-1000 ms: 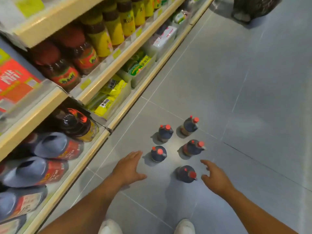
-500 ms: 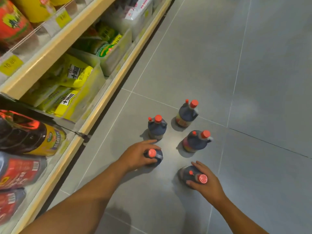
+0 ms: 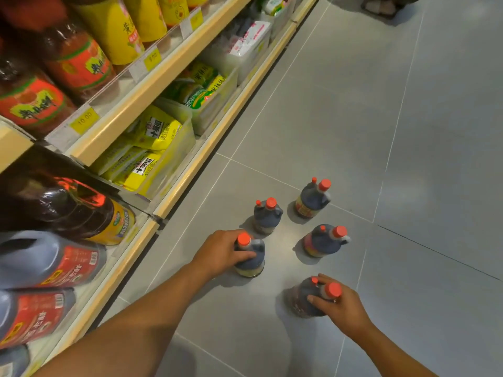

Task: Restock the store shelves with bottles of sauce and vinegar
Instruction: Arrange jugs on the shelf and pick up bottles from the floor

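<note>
Dark bottles (image 3: 251, 257) (image 3: 302, 299) sit inside each hand's curled fingers (image 3: 246, 255)

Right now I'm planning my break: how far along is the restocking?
Early on. Some dark bottles already lie on the bottom shelf. The left hand and right hand each grip a floor bottle; three others stand untouched on the floor.

Matt grey floor tiles (image 3: 353, 118) at right; glossy plastic sauce bottles (image 3: 324, 240) centre-bottom; smooth cream shelf edge (image 3: 152, 85) upper left.
</note>
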Demonstrator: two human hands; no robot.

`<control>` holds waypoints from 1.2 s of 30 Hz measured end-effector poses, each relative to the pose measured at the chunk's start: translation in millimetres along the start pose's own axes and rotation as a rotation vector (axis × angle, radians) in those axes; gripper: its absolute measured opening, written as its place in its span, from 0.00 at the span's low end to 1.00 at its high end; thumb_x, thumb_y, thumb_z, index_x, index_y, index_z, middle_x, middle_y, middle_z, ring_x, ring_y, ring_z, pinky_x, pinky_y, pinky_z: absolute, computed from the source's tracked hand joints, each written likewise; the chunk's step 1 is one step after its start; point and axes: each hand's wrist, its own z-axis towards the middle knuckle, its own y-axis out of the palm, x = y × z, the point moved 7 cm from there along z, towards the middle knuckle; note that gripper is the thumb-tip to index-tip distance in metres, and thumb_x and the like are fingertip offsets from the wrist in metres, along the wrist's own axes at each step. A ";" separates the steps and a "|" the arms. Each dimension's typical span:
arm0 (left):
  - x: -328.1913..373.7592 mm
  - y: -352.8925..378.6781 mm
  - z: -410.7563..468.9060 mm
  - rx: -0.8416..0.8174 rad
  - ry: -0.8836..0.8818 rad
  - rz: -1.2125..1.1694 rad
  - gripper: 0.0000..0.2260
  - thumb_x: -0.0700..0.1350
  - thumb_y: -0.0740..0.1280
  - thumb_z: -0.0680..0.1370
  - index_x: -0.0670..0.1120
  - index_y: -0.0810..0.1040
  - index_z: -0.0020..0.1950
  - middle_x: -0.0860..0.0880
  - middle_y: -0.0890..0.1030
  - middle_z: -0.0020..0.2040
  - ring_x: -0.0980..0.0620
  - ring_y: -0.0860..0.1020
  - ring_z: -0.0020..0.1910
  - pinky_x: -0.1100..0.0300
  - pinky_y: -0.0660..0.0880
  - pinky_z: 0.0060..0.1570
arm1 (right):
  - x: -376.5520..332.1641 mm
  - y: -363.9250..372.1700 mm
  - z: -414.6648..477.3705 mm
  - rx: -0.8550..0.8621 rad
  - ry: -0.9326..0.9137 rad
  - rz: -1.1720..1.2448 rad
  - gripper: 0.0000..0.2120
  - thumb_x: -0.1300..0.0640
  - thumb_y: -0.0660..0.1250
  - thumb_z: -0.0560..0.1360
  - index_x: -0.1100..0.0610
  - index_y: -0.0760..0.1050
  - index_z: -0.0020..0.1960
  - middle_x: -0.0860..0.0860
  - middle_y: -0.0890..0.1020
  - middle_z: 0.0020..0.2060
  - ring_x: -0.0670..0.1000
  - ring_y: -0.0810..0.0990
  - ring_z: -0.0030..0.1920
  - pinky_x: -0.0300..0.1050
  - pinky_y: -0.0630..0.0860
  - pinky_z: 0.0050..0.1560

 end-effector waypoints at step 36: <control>256.4 -510.3 -469.1 0.789 -0.036 -0.091 0.12 0.64 0.73 0.70 0.58 0.78 0.39 0.60 0.79 0.36 0.58 0.75 0.35 0.60 0.69 0.34 | -721.3 -95.4 -228.1 -0.804 -0.488 -0.396 0.34 0.35 0.85 0.55 0.54 0.84 0.53 0.57 0.88 0.49 0.58 0.88 0.50 0.53 0.85 0.44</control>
